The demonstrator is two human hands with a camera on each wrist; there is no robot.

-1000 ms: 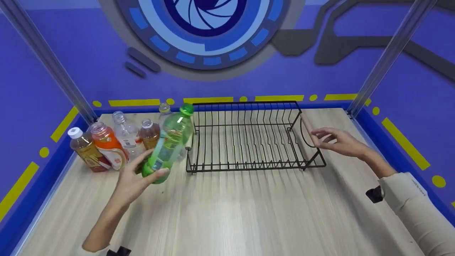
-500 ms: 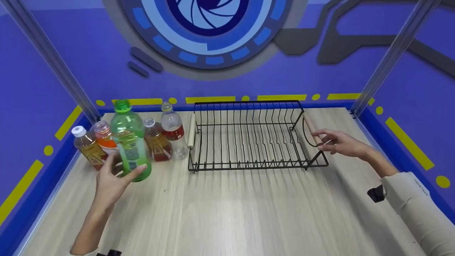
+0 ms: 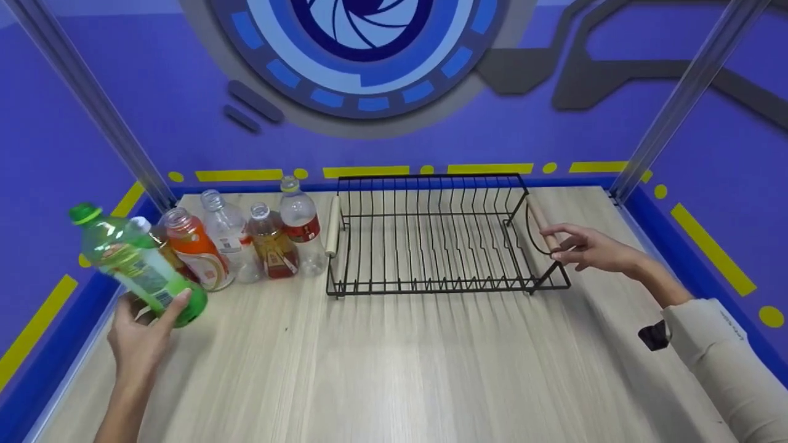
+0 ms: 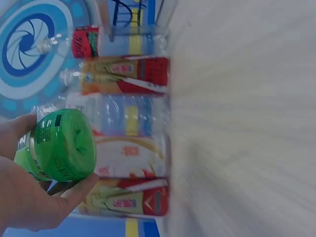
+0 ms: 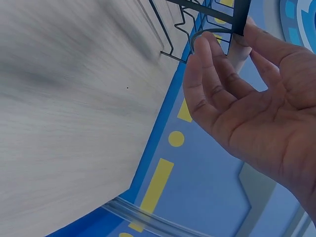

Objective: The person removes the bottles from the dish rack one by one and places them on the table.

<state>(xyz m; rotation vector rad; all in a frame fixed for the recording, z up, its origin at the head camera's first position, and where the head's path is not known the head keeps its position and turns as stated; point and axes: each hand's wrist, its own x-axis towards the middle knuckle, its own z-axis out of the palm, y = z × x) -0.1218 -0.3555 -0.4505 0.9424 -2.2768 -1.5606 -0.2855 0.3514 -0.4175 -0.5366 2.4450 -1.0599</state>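
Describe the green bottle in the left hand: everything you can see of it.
The green bottle is translucent green plastic with a green screw cap and a printed label round its middle. It looks empty, though that is hard to tell. It is held off the table, tilted with the cap up and to the left. The left hand grips it near the base, thumb across the front. It hangs in front of the left end of the row of bottles.

I can't read any label on the row of bottles, too blurred. The green bottle hides most of the white-capped bottle. My right hand is cut off at the frame edge.
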